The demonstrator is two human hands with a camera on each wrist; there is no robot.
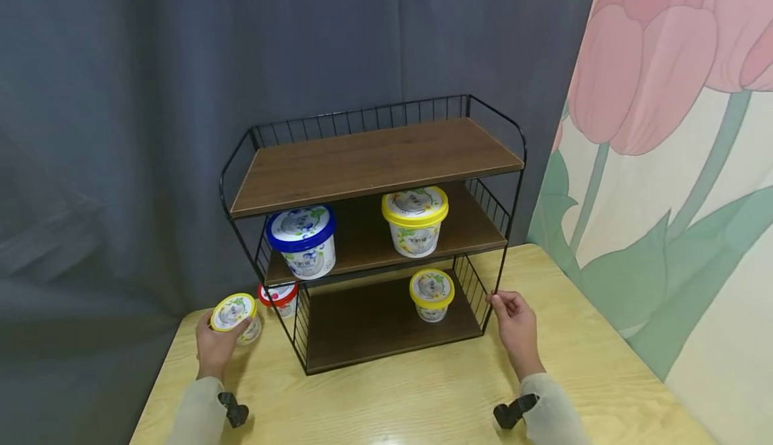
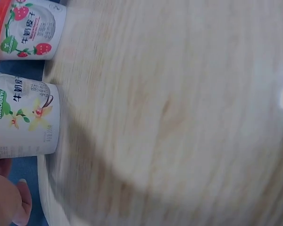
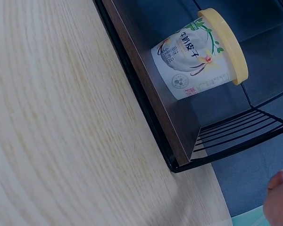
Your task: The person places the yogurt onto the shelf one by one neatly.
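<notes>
My left hand (image 1: 216,344) grips a small white tub with a yellow lid (image 1: 234,312), its thumb and fingers around the lid's sides. Left of the rack, that tub (image 2: 26,115) is next to a red-lidded tub (image 2: 35,30) with strawberries printed on it. At the other end, the thumb and fingertips of my right hand (image 1: 517,327) pinch the front right post of a black wire rack (image 1: 392,348) with brown wooden shelves. On its bottom shelf stands another small yellow-lidded tub (image 1: 431,295).
The middle shelf bears a large blue-lidded tub (image 1: 309,257) at the left and a large yellow-lidded tub (image 1: 415,233) towards the right. Under the rack is a light wooden table (image 1: 386,405). A dark curtain (image 1: 338,35) hangs behind, and a tulip-painted wall (image 1: 664,129) rises at right.
</notes>
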